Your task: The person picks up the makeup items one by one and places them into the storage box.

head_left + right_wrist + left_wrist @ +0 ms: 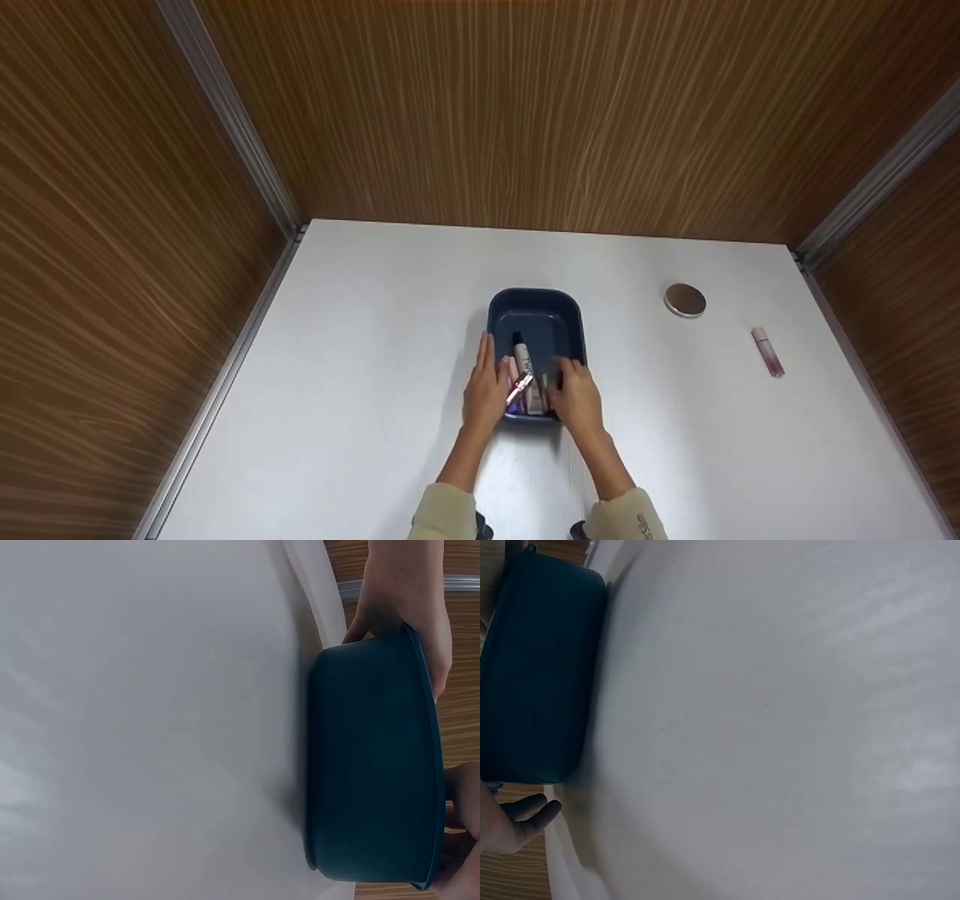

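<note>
A dark blue rectangular bin [551,324] stands on the table; a white tube with a black cap [523,358], a shiny pink tube [519,388] and several other slim cosmetics lie in its near half. My left hand [486,394] holds the bin's left wall, fingers along the outside and thumb over the rim. My right hand [579,397] reaches over the right wall, its bent fingers down among the cosmetics; what they touch is hidden. The left wrist view shows the bin's outer wall [544,675]. In the right wrist view, the right hand [463,840] is partly cut off by the edge.
On the right of the white table [360,337] lie a round compact with a brown top [685,299] and a lip gloss tube [767,351] with a pale pink cap. Wood-grain panels [510,112] enclose the back and both sides.
</note>
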`<action>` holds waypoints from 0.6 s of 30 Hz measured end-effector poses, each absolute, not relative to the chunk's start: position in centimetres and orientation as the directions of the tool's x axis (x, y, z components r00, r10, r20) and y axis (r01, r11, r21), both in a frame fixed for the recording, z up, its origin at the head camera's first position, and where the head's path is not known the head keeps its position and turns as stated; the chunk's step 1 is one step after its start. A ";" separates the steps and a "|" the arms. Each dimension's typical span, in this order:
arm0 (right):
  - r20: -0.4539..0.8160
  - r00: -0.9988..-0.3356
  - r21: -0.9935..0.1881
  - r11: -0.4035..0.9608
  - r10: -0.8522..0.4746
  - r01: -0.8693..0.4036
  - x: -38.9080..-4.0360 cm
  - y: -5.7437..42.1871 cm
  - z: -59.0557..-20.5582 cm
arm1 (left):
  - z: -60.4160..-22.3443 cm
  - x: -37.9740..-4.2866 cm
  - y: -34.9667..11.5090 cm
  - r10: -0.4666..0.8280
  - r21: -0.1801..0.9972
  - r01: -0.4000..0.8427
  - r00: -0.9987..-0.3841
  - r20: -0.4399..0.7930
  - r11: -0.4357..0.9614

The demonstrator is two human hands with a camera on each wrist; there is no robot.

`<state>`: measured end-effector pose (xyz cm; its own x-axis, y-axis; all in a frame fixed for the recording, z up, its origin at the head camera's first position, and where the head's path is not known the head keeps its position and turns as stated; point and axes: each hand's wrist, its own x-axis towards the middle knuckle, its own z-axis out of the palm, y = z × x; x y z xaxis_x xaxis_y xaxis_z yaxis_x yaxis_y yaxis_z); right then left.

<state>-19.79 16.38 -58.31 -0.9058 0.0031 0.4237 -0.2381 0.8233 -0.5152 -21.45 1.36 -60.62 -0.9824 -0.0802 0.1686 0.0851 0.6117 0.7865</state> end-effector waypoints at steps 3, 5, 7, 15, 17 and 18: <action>0.433 -0.901 -0.540 0.804 0.014 -0.247 -19.8 16.5 -58.2 | -60.7 -21.4 1.4 -0.079 0.785 0.086 -0.982 0.169 0.614; 0.442 -0.897 -0.557 0.790 0.021 -0.256 -19.9 16.6 -58.0 | -60.6 -21.4 1.3 -0.080 0.788 0.084 -0.983 0.167 0.610; 0.440 -0.898 -0.570 0.781 0.028 -0.255 -19.9 16.7 -57.9 | -60.6 -21.5 1.3 -0.082 0.791 0.084 -0.982 0.167 0.605; 0.381 -0.921 -0.655 0.728 0.085 -0.204 -19.9 17.6 -57.3 | -60.5 -21.4 1.4 -0.075 0.788 0.108 -0.979 0.192 0.607; 0.387 -0.917 -0.673 0.710 0.099 -0.207 -20.0 17.9 -57.1 | -60.5 -21.3 1.4 -0.071 0.787 0.107 -0.980 0.188 0.607; 0.393 -0.914 -0.679 0.704 0.105 -0.211 -20.0 18.1 -57.0 | -60.5 -21.3 1.4 -0.069 0.787 0.106 -0.980 0.185 0.607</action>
<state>-20.03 18.15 -57.03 -0.9137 0.1049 0.3927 -0.2109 0.7036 -0.6786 -21.35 1.41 -60.53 -0.9803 -0.0687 0.1854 0.1063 0.6073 0.7873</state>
